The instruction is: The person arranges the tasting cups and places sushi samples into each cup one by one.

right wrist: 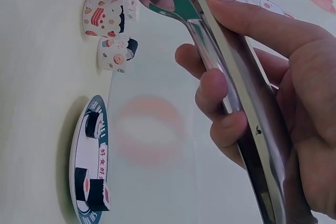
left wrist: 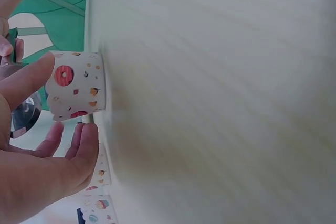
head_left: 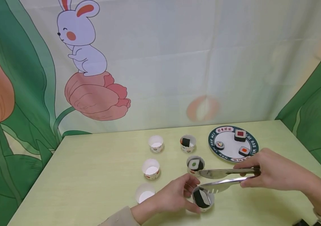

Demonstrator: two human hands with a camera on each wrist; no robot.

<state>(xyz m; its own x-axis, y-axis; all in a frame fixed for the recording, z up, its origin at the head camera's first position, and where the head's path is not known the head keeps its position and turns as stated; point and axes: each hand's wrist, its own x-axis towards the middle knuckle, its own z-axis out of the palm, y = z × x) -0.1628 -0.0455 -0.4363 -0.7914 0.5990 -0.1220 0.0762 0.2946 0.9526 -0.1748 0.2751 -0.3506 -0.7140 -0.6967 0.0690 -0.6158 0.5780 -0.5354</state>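
My left hand [head_left: 174,193] curls its thumb and fingers round the side of the nearest right paper cup [head_left: 211,201]. A black-and-white sushi piece [head_left: 200,198] lies tilted inside that cup. In the left wrist view the thumb overlaps the cup's printed wall [left wrist: 79,90], and the fingertips are close to its side. My right hand [head_left: 273,171] grips metal tongs [head_left: 228,180] by the handle end. Their two arms stand apart with nothing between them; the forked tip is over the cup's rim. The right wrist view shows the fingers [right wrist: 215,87] wrapped about the tongs [right wrist: 236,82].
Behind stand two cups with sushi, one green-centred [head_left: 195,164] and one dark [head_left: 186,142]. On the left are three white cups, far [head_left: 156,144], middle [head_left: 151,169] and near [head_left: 144,193]. A blue-rimmed plate [head_left: 216,129] at back right bears three sushi pieces.
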